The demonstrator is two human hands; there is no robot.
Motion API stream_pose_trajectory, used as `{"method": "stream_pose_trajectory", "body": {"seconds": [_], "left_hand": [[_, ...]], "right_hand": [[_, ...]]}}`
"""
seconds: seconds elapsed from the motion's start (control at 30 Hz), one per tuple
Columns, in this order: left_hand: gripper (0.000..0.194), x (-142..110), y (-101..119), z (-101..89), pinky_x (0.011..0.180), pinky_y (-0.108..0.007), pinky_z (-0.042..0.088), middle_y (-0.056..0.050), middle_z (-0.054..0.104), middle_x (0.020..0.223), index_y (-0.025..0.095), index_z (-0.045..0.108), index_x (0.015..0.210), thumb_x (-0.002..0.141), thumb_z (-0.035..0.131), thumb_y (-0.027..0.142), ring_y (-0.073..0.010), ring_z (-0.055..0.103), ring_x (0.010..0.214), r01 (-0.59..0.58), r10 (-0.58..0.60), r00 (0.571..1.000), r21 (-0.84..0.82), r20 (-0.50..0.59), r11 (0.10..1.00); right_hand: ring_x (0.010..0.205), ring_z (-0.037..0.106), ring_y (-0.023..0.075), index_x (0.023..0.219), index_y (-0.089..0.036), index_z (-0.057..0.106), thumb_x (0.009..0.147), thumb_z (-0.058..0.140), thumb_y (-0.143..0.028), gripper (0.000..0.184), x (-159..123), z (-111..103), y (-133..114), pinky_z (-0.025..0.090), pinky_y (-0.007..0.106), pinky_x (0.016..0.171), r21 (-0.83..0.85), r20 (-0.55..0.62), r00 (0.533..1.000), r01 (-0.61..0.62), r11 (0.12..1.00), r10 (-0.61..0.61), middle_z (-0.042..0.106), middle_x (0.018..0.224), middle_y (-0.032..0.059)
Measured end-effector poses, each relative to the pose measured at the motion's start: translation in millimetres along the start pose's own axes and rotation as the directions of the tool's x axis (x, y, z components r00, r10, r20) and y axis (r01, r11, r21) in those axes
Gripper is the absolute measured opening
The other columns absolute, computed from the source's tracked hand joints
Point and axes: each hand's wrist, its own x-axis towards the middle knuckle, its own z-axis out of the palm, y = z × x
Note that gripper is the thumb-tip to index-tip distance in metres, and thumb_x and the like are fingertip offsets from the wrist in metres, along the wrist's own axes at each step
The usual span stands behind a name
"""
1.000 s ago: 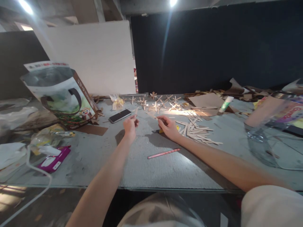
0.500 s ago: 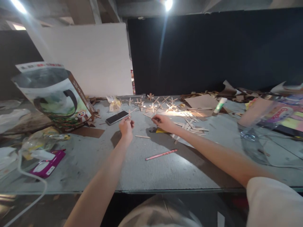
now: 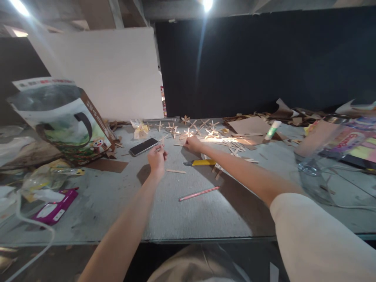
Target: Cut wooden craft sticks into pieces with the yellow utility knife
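Note:
My left hand [image 3: 157, 156] is closed, pinching a small wooden craft stick [image 3: 162, 141] that points up from the fingertips. Farther forward, my right hand [image 3: 193, 145] has its fingers pressed together at the end of another wooden stick [image 3: 178, 145], low over the table. A single loose stick [image 3: 175, 171] lies between my forearms. Just nearer than my right hand rests a yellow utility knife [image 3: 202, 162] with its blade pointing left. Behind the hands stand several star shapes [image 3: 188, 134] made of crossed sticks.
A phone [image 3: 143, 147] lies left of my left hand. Loose sticks [image 3: 235, 147] are piled under and beyond my right arm. A striped pencil [image 3: 199, 193] lies nearer. A glue stick [image 3: 273, 131], a clear bottle [image 3: 314, 172], a large bag [image 3: 64, 125] and a purple packet [image 3: 55, 207] stand around.
My right hand has moved forward and slightly left, uncovering the yellow utility knife. The stick at its fingertips has turned a little. My left hand stays nearly in place with its stick.

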Motion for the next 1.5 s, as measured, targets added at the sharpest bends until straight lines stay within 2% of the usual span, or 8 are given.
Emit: {"method": "stream_pose_trajectory", "body": {"seconds": [0.2,0.27,0.33,0.47,0.63,0.7,1.17,1.5], "left_hand": [[0.01,-2,0,1.1,0.039,-0.019,0.027,0.005,0.054,0.045,0.016,0.062,0.079,0.073,0.067,0.023,-0.0073,0.043,0.036,-0.035,0.033,0.998,0.035,0.052,0.999],[0.011,-4,-1,1.3,0.039,-0.019,0.027,0.005,0.054,0.045,0.016,0.062,0.078,0.073,0.067,0.025,-0.0073,0.043,0.036,-0.052,0.048,0.996,0.045,0.077,0.998],[0.013,-5,-2,1.2,0.039,-0.019,0.027,0.005,0.054,0.045,0.016,0.062,0.078,0.073,0.068,0.027,-0.0074,0.043,0.036,-0.081,0.074,0.99,0.053,0.12,0.995],[0.019,-9,-5,0.3,0.039,-0.02,0.03,0.005,0.055,0.047,0.017,0.063,0.081,0.073,0.069,0.033,-0.0081,0.044,0.036,-0.165,0.145,0.962,0.07,0.231,0.984],[0.025,-14,-5,0.9,0.04,-0.02,0.032,0.005,0.057,0.047,0.017,0.065,0.085,0.072,0.073,0.038,-0.0081,0.045,0.036,-0.234,0.198,0.916,0.063,0.35,0.97],[0.027,-16,-5,1.3,0.04,-0.02,0.032,0.005,0.057,0.047,0.017,0.065,0.084,0.072,0.074,0.04,-0.0079,0.044,0.036,-0.229,0.198,0.912,0.045,0.36,0.972],[0.024,-17,0,1.3,0.04,-0.021,0.03,0.004,0.058,0.049,0.017,0.067,0.085,0.075,0.074,0.037,-0.0075,0.042,0.036,-0.194,0.195,0.929,-0.033,0.313,0.98],[0.032,-16,-1,0.8,0.04,-0.02,0.029,0.004,0.058,0.048,0.017,0.066,0.086,0.072,0.078,0.043,-0.0074,0.043,0.036,-0.185,0.186,0.925,-0.036,0.33,0.982]], "right_hand": [[0.104,0.065,0.0223,0.126,-0.017,0.06,0.097,0.062,-0.037,0.036,-19,-11,-12,0.057,0.043,0.088,0.242,-0.085,0.996,0.005,0.97,0.017,0.063,0.125,0.0091],[0.082,0.068,0.0162,0.11,-0.012,0.062,0.105,0.045,-0.029,0.025,-29,-21,-16,0.057,0.034,0.081,0.337,-0.169,0.986,0.053,0.94,0.005,0.071,0.099,0.0082],[0.073,0.067,0.0135,0.104,-0.016,0.058,0.106,0.038,-0.028,0.023,-38,-30,-21,0.055,0.029,0.075,0.414,-0.262,0.965,0.117,0.903,-0.005,0.072,0.089,0.0055],[0.068,0.066,0.0132,0.094,-0.022,0.051,0.103,0.04,-0.032,0.017,-48,-43,-28,0.052,0.026,0.068,0.504,-0.38,0.925,0.223,0.834,-0.017,0.07,0.082,0.0019],[0.063,0.062,0.0148,0.085,-0.023,0.051,0.096,0.05,-0.041,0.021,-54,-49,-38,0.049,0.029,0.066,0.601,-0.478,0.877,0.366,0.711,-0.047,0.065,0.071,-0.0008],[0.063,0.061,0.0151,0.085,-0.024,0.051,0.095,0.05,-0.043,0.022,-56,-49,-41,0.048,0.029,0.066,0.603,-0.49,0.87,0.388,0.697,-0.061,0.064,0.07,-0.0009],[0.07,0.063,0.0158,0.093,-0.021,0.059,0.097,0.05,-0.047,0.028,-63,-61,-43,0.049,0.029,0.069,0.478,-0.476,0.863,0.415,0.774,-0.169,0.068,0.079,0.0025],[0.076,0.066,0.0162,0.106,-0.019,0.072,0.095,0.053,-0.034,0.026,-66,-65,-41,0.051,0.028,0.072,0.431,-0.466,0.843,0.481,0.763,-0.268,0.075,0.094,0.0057]]}}
